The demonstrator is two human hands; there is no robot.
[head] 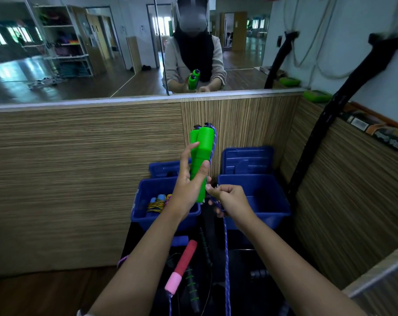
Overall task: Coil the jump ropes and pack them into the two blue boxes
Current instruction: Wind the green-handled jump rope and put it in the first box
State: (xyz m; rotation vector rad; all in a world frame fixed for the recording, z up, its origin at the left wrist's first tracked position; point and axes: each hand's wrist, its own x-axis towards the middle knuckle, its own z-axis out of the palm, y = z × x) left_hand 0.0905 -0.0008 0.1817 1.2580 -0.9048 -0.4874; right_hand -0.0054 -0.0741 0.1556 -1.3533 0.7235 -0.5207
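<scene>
The left hand (188,185) grips two green jump-rope handles (201,160) side by side and upright at the middle of the view, thumb curled across their front and fingers wrapped behind, the black caps of the handles pointing toward twelve o'clock. A purple-blue braided rope (226,258) runs down the right edge of the handles, passes into the right hand (229,200), and hangs from there toward six o'clock. The right hand, just at four o'clock of the handles' lower end, pinches this rope with its fingers curled round it. Behind the hands stand two blue boxes: the left blue box (145,206), at eight o'clock of the handles, already contains a coiled rope with light-blue handles (157,202) bound in yellow cord; the right blue box (273,201), at four o'clock, shows only its bare inside where it is visible. Two blue lids (248,160) lean upright against the wood-grain wall panel (79,179) behind the boxes. Toward six o'clock, on a dark surface between the forearms, lie more ropes, among them a red-and-pink foam handle (182,267) and a black handle with green rings (192,286). At twelve o'clock a mirror (79,53) reflects the person holding the green handles.
</scene>
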